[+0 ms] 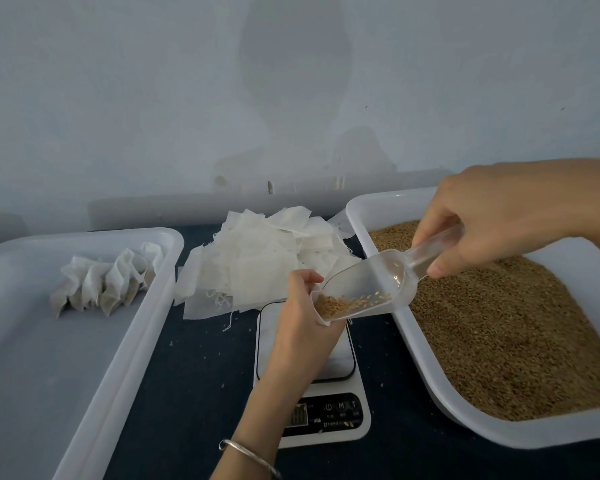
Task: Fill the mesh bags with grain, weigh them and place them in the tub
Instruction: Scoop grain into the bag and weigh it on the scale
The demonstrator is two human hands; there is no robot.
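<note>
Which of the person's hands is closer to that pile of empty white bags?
Left. The left hand sits at the pile of empty bags's near edge; the right hand is over the grain tub.

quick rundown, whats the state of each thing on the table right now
scoop: tilted, a little grain left at its lip, pouring into the bag
right hand: grips the scoop handle
left hand: holds a mesh bag open under the scoop, above the scale
scale: platform bare, display unreadable
left tub: filled bags in a row
right tub: full of grain
empty bags: loose pile
</note>
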